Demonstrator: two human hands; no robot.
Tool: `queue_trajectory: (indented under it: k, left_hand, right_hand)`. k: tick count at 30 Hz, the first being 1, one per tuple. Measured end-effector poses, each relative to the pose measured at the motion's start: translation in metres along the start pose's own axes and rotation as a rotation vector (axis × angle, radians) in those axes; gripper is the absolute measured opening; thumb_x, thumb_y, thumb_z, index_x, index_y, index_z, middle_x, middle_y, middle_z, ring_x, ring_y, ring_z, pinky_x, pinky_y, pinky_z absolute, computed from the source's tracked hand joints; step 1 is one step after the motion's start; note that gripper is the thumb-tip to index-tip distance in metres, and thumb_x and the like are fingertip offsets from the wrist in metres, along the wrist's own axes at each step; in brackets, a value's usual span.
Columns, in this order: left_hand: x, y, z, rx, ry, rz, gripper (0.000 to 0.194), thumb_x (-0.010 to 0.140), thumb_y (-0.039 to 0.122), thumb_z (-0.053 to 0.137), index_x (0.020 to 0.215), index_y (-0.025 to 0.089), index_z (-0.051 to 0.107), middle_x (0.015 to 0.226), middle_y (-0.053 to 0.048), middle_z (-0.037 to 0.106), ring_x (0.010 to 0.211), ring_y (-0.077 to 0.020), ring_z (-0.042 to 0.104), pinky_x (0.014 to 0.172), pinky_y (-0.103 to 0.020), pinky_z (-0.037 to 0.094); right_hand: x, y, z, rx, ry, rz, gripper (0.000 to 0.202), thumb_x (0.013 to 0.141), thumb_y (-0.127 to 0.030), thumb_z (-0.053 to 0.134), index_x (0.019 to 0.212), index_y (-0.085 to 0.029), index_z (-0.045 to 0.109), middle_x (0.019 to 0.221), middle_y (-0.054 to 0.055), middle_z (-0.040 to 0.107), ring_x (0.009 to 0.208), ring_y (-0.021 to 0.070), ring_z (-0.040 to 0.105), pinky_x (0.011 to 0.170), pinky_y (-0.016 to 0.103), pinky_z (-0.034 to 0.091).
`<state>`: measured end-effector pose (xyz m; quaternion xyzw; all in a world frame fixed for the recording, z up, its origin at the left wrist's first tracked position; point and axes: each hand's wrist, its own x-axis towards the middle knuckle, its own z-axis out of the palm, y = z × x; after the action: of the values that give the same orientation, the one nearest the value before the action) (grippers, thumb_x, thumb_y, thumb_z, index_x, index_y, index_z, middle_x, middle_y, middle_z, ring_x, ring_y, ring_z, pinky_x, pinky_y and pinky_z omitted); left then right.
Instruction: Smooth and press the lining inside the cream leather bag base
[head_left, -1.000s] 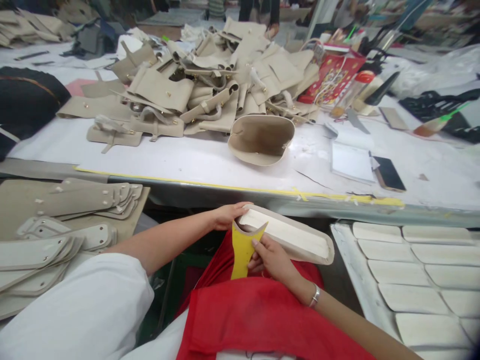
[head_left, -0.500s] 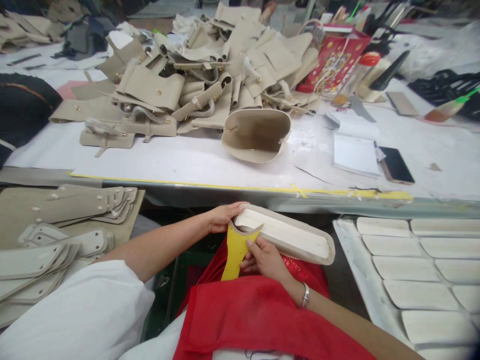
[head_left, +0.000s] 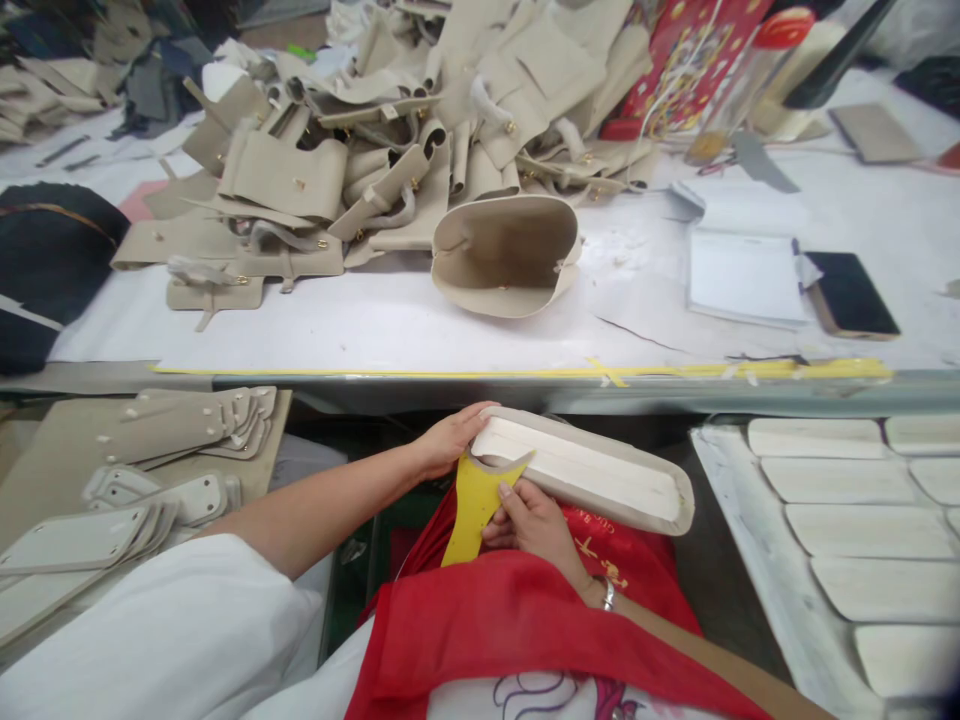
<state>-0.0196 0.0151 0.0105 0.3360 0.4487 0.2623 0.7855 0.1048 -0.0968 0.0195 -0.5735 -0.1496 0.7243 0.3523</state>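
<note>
Over my lap lies a long padded bag base (head_left: 585, 468) with a white middle and a turned-up beige rim. My left hand (head_left: 451, 440) grips its near-left end, fingers on the rim and thumb out of clear sight. In my right hand (head_left: 531, 522) is a flat yellow scraper (head_left: 469, 505) with a curved, two-pointed end. Its curved edge touches the left end of the base, close to my left fingers. An open beige bag body (head_left: 506, 260) lies on its side on the table ahead, its mouth towards me.
Beige bag parts (head_left: 285, 170) with gold fittings are heaped on the white table (head_left: 375, 330). A notebook (head_left: 742, 275) and a phone (head_left: 851, 292) lie to the right. Strap pieces (head_left: 180, 425) are stacked at left. At right, a tray (head_left: 731, 480) holds rows of pale panels.
The camera view has tilted down and come slightly closer to the table. Both hands keep their holds on the base and the scraper, with barely any shift.
</note>
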Motion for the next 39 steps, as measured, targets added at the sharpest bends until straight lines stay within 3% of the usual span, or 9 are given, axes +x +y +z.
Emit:
queue_trajectory:
  k: [7,17,22,26,31,39]
  left_hand:
    - [0.002,-0.01,0.011,0.306,0.204,0.224,0.041,0.084,0.047,0.051,0.112,0.018,0.057,0.105,-0.005,0.062,0.087,-0.0165,0.056,0.076,-0.025,0.043]
    - [0.009,0.007,0.03,0.491,0.386,0.155,0.039,0.088,0.044,0.045,0.103,0.013,0.064,0.096,-0.008,0.066,0.092,-0.0228,0.057,0.082,-0.03,0.043]
    - [0.005,0.006,0.023,0.411,0.295,0.089,0.051,0.086,0.055,0.043,0.11,0.014,0.064,0.11,-0.009,0.065,0.108,-0.025,0.054,0.092,-0.031,0.04]
    - [0.001,-0.001,0.019,0.134,0.207,0.054,0.056,0.088,0.059,0.035,0.129,0.025,0.049,0.124,-0.004,0.058,0.113,-0.0199,0.053,0.096,-0.03,0.04]
    - [0.003,-0.007,0.017,-0.038,0.082,0.059,0.058,0.088,0.061,0.031,0.129,0.023,0.047,0.118,-0.005,0.061,0.11,-0.0195,0.055,0.096,-0.031,0.04]
    - [0.005,-0.008,0.021,0.163,0.185,0.173,0.056,0.088,0.061,0.028,0.117,0.021,0.056,0.109,-0.003,0.064,0.103,-0.0183,0.056,0.091,-0.027,0.042]
  right_hand:
    - [-0.001,-0.001,-0.006,0.039,-0.021,0.021,0.05,0.059,-0.062,0.065,0.07,-0.019,0.043,0.053,-0.008,0.054,0.046,0.012,0.061,0.045,0.021,0.05]
    - [-0.004,-0.013,-0.009,0.025,-0.011,0.02,0.044,0.065,-0.058,0.063,0.071,-0.02,0.044,0.054,-0.006,0.053,0.049,0.0135,0.063,0.045,0.021,0.05]
    - [-0.003,-0.013,-0.004,0.02,-0.011,0.026,0.039,0.07,-0.055,0.061,0.071,-0.02,0.045,0.052,-0.006,0.053,0.048,0.014,0.063,0.044,0.021,0.05]
    - [-0.004,-0.013,-0.003,0.016,0.0,0.028,0.034,0.073,-0.05,0.061,0.072,-0.02,0.045,0.05,-0.007,0.052,0.046,0.013,0.062,0.043,0.021,0.05]
    - [-0.004,-0.012,-0.005,0.039,0.002,0.024,0.036,0.071,-0.051,0.062,0.071,-0.02,0.044,0.051,-0.006,0.053,0.047,0.0133,0.062,0.044,0.021,0.051]
    - [-0.001,-0.011,-0.008,0.047,-0.014,0.023,0.039,0.069,-0.054,0.061,0.071,-0.019,0.044,0.052,-0.006,0.054,0.048,0.0138,0.063,0.045,0.021,0.051]
